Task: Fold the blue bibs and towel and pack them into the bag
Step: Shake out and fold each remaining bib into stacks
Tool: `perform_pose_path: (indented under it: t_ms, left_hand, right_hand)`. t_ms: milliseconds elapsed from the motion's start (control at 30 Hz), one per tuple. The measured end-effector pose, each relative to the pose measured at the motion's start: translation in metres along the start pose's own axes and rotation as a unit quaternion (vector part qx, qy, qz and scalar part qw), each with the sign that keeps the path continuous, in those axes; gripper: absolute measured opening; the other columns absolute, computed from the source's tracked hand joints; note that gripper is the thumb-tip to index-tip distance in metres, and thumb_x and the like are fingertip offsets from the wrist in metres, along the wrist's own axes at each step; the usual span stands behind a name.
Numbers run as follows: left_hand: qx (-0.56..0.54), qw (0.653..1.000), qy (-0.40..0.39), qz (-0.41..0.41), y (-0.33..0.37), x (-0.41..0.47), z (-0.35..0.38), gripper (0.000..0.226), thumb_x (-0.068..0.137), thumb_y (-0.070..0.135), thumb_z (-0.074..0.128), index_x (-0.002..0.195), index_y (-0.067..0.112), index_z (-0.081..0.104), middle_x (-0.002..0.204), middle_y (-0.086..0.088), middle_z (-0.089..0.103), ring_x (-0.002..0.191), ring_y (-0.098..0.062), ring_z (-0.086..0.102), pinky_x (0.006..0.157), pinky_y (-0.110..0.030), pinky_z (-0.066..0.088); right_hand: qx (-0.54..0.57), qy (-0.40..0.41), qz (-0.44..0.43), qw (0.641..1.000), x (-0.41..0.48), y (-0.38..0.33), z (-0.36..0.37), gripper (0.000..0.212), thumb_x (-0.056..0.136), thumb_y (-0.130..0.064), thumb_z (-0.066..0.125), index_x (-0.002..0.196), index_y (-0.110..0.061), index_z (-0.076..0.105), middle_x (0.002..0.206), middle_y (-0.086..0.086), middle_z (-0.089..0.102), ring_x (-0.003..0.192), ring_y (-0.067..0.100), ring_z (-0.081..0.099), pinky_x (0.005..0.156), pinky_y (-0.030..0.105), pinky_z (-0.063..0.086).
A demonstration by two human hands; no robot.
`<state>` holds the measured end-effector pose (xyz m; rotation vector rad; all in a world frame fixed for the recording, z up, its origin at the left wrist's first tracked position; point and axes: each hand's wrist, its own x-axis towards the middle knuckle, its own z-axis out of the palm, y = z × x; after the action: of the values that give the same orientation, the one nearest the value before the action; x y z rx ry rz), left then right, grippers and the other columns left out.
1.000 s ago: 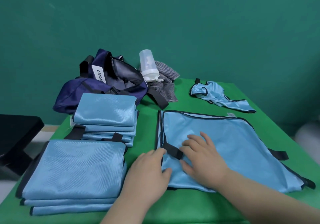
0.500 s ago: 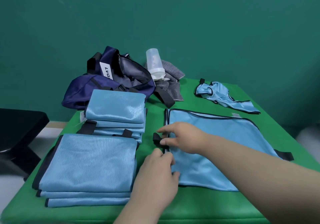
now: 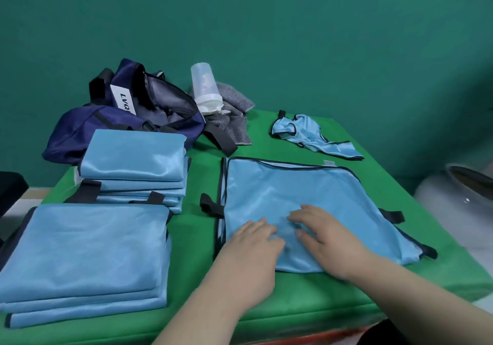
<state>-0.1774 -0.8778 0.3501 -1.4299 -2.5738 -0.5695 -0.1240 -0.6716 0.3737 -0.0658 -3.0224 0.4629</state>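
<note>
**Flat bib under two spread hands**

It lies on the table, long axis left to right, strap tab pointing left; left hand and right hand press it with straight fingers, gripping nothing; one crumpled bib behind; two folded stacks leftward; one bag, one towel beyond.

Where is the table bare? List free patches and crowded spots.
Free: the strip between the folded stacks and the flat bib; the front edge below it; the patch between flat bib and crumpled bib. Crowded: back left, with bag, bottle and grey towel.
</note>
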Motion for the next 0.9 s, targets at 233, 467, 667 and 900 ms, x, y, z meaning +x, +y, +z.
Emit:
perform_pose_path:
  t_ms: [233, 467, 667, 900]
  left_hand:
    - [0.016, 0.998, -0.068, -0.002, 0.037, 0.019, 0.017, 0.029, 0.101, 0.034, 0.037, 0.119, 0.026, 0.058, 0.133, 0.004, 0.051, 0.137, -0.02, 0.036, 0.115, -0.04, 0.024]
    - [0.047, 0.979, -0.13, -0.15, 0.032, 0.018, 0.024, 0.055, 0.1, 0.047, 0.015, 0.151, 0.034, 0.029, 0.165, 0.006, 0.015, 0.153, -0.018, 0.007, 0.123, -0.046, 0.004]
    - [0.051, 0.973, -0.132, -0.181, 0.031, 0.017, 0.024, 0.078, 0.085, 0.06, 0.0, 0.157, 0.034, 0.014, 0.166, 0.009, 0.006, 0.153, -0.013, 0.0, 0.124, -0.041, 0.0]
    - [0.07, 0.968, -0.141, -0.194, 0.039, 0.027, 0.02, 0.081, 0.079, 0.057, 0.008, 0.156, 0.033, 0.021, 0.164, 0.007, 0.017, 0.152, -0.016, 0.01, 0.124, -0.041, 0.008]
  right_hand:
    - [-0.013, 0.027, 0.091, 0.995, -0.052, 0.059, -0.011, 0.041, 0.102, -0.028, 0.05, 0.143, -0.023, 0.05, 0.152, -0.011, 0.042, 0.15, 0.009, 0.018, 0.113, 0.013, 0.009]
    - [-0.065, -0.009, 0.124, 0.99, -0.086, 0.126, -0.03, 0.059, 0.102, -0.047, 0.04, 0.154, -0.02, 0.033, 0.162, -0.002, 0.028, 0.153, 0.015, 0.011, 0.121, 0.026, 0.007]
    - [-0.065, -0.011, 0.112, 0.992, -0.095, 0.149, -0.034, 0.064, 0.102, -0.052, 0.038, 0.157, -0.023, 0.026, 0.165, -0.005, 0.017, 0.152, 0.008, 0.007, 0.12, 0.021, 0.001]
    - [0.026, 0.043, 0.133, 0.99, -0.095, 0.154, -0.041, 0.061, 0.101, -0.048, 0.046, 0.155, -0.03, 0.026, 0.164, -0.012, 0.02, 0.151, 0.004, 0.012, 0.119, 0.023, 0.014]
